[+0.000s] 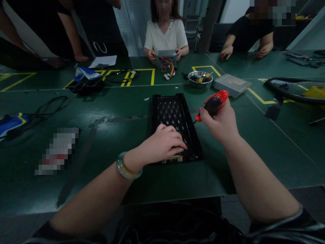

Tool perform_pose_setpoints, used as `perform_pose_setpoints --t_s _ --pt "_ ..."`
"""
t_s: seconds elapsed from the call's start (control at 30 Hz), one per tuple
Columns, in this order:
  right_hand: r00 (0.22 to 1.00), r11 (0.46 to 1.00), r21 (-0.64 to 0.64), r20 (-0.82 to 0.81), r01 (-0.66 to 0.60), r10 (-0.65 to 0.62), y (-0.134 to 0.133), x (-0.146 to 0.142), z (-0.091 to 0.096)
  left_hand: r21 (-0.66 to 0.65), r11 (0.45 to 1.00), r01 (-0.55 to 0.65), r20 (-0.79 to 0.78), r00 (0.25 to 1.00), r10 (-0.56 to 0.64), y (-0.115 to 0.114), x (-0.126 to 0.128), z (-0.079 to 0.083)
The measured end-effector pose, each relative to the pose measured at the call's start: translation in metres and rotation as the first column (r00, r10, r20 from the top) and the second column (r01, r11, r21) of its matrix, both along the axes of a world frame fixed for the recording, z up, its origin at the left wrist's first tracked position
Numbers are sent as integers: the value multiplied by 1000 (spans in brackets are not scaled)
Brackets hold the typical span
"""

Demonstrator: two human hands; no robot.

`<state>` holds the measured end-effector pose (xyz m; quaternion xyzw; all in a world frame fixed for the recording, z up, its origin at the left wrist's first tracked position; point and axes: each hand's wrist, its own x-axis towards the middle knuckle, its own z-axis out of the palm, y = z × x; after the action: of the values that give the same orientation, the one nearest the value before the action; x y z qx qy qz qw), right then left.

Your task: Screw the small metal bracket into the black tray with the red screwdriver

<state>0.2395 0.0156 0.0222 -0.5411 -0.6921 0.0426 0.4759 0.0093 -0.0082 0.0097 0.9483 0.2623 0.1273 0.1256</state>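
A black rectangular plastic housing (191, 135) lies on the green table in front of me, its inside showing a grid of small raised metal-like bits. A gold-and-dark strip (172, 158) shows at its near end. My left hand (166, 142) rests over the near left part of the housing, fingers stretched across it and touching the inside. No held thing shows in it. Above the right edge, my right hand (224, 122) is closed around the red and black handle of a screwdriver (214, 104). Its dark shaft slants down left into the housing; the tip is hard to make out.
Beyond the housing stand a metal bowl (200, 84) of tools and a flat grey metal box (232, 84). A black-rimmed frame (279, 84) lies right; blue-and-black items (86, 79) and cables lie left. Across the table, a person holds a grey power supply (167, 57).
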Motion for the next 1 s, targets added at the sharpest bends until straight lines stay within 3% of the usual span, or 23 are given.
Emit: perform_pose_setpoints --t_s 0.23,0.73,0.93,1.0 --pt "1000 1000 0 10 9 -9 -2 -1 3 69 997 -47 -65 997 52 4 -1 1" --pt "1000 1000 -25 -13 -14 14 -4 -3 6 300 935 187 -318 944 -87 17 43 25" --pt "1000 1000 -5 -3 -10 10 -2 -2 5 347 904 250 -314 939 -139 14 53 25" --pt "1000 1000 -5 -5 -14 14 -2 -2 5 317 926 205 -286 952 -113 13 56 26"
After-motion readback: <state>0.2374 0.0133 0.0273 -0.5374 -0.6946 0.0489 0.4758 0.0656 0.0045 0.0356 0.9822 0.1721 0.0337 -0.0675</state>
